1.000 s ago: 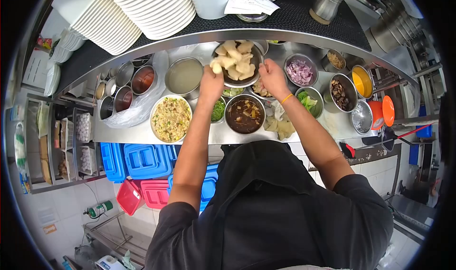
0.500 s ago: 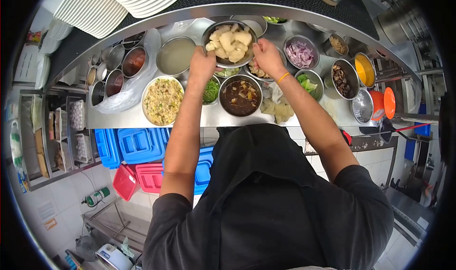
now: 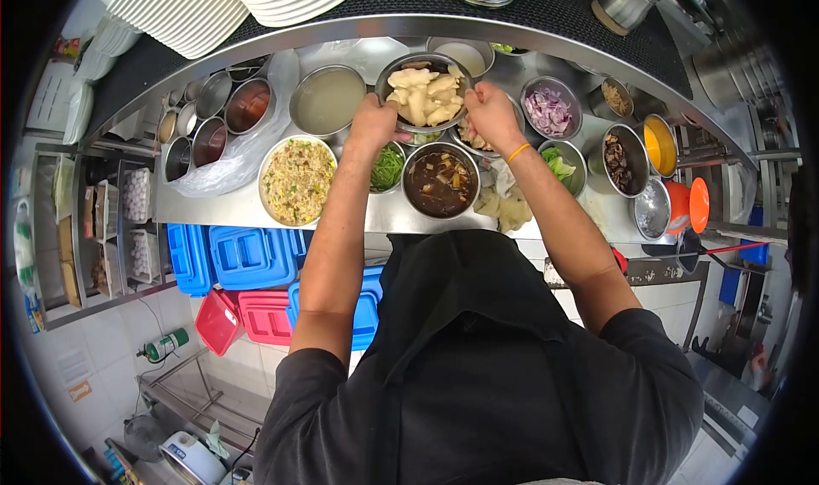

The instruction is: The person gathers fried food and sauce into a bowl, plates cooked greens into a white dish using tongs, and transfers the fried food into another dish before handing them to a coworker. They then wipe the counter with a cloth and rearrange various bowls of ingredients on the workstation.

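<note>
A round metal bowl (image 3: pixel 381 114) of pale, smooth chunks (image 3: pixel 424 95) is gripped at its rim by both my hands, above the far part of the counter. My left hand (image 3: pixel 374 127) is closed on the left side. On the right side, my right hand (image 3: pixel 493 116), with an orange band at the wrist, is closed too. Partly under the bowl are a dish of sliced greens (image 3: pixel 421 137) and a bowl of light brown pieces (image 3: pixel 474 137). Nearer to me stands a bowl of dark brown sauce (image 3: pixel 440 180), with chopped green herbs (image 3: pixel 388 168) at its left.
Fried rice (image 3: pixel 297 182) and a bowl of cloudy liquid (image 3: pixel 328 101) stand left. To the right are sliced red onion (image 3: pixel 548 112), leafy greens (image 3: pixel 559 168), mushrooms (image 3: pixel 616 162) and a yellow-filled pot (image 3: pixel 659 145). A metal-edged shelf (image 3: pixel 409 26) with stacked white plates (image 3: pixel 179 14) overhangs the counter's back.
The held bowl has come slightly toward me, and the pale chunks in it lie differently, with dark inner wall showing at the far side. The whole view has shifted a little.
</note>
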Action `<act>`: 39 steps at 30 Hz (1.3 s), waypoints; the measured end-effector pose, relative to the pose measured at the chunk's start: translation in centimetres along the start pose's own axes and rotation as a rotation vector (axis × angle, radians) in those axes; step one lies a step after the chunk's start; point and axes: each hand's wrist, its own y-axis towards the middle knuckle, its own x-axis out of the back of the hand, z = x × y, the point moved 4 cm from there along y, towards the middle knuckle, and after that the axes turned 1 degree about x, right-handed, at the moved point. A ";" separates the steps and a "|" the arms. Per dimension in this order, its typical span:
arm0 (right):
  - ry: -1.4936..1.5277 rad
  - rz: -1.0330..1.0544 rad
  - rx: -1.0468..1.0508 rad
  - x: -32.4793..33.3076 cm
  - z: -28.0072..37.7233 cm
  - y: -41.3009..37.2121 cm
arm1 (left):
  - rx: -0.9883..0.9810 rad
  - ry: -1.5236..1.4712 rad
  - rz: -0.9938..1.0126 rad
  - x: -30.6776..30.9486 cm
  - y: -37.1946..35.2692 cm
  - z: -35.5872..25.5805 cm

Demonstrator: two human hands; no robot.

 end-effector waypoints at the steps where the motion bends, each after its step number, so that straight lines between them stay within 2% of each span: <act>1: 0.003 0.004 0.004 0.1 0.1 0.1 | -0.083 0.036 -0.029 0.2 -0.3 -0.6; 3: 0.080 -0.032 0.110 -0.1 1.2 -0.2 | -0.246 0.107 -0.091 0.6 -1.2 -1.9; 5: 0.206 -0.070 0.241 -0.7 1.7 -0.5 | -0.276 0.141 -0.120 0.7 -0.7 -1.5; 7: 0.084 -0.070 0.176 -1.0 -0.6 0.7 | -0.304 0.175 -0.150 0.8 0.2 -0.7; 8: 0.023 -0.072 0.145 -1.2 -0.7 0.9 | -0.239 0.105 -0.086 0.7 0.5 -0.7; 11: -0.013 -0.071 0.055 -0.8 -0.7 1.0 | -0.137 0.011 -0.090 0.5 0.2 -1.2; 12: -0.039 -0.079 0.083 -0.6 -0.3 1.0 | -0.103 0.032 -0.078 0.5 -0.5 -2.0; 14: -0.086 -0.094 0.142 -0.3 0.8 1.0 | -0.145 0.038 -0.044 0.9 -0.6 -2.6; 17: 0.046 -0.176 0.287 -0.6 2.5 0.5 | -0.227 0.012 -0.056 0.7 -0.8 -3.6; 18: -0.008 -0.174 0.278 -0.8 1.5 1.1 | -0.256 -0.003 -0.073 0.6 -1.0 -3.6; 19: -0.064 -0.169 0.267 -1.0 -0.2 2.1 | -0.189 0.011 -0.067 0.6 -1.0 -3.2; 21: -0.127 -0.139 0.229 -1.2 0.6 3.2 | -0.084 0.033 -0.057 0.6 0.6 -3.6; 23: -0.141 -0.073 0.126 -1.2 1.0 3.2 | -0.066 0.039 -0.054 1.0 2.0 -3.1; 25: -0.043 -0.030 0.086 -1.5 1.7 3.5 | -0.055 0.073 -0.005 2.0 3.5 -3.1; 28: 0.108 0.052 0.023 -1.9 1.9 3.9 | -0.083 0.194 -0.048 4.2 4.4 -4.7; 29: 0.048 0.086 -0.019 -1.8 2.2 3.5 | -0.097 0.253 -0.061 5.3 5.3 -5.1; 31: -0.077 0.146 -0.110 -0.9 2.8 1.5 | -0.255 0.310 -0.126 7.7 10.4 -4.6; 32: -0.232 0.197 -0.083 -0.3 2.6 0.3 | -0.316 0.352 -0.161 8.6 12.4 -5.1; 34: -0.462 0.268 -0.183 0.6 1.7 -3.2 | -0.414 0.479 -0.234 10.1 15.5 -6.5; 36: -0.800 0.289 -0.031 1.6 0.0 -6.5 | -0.451 0.595 -0.275 10.9 18.2 -7.3; 38: -0.925 0.218 0.028 2.2 -1.7 -10.3 | -0.458 0.694 -0.291 11.2 20.3 -7.7; 39: -0.918 0.236 -0.049 2.3 -2.3 -11.7 | -0.453 0.739 -0.292 11.3 21.2 -7.7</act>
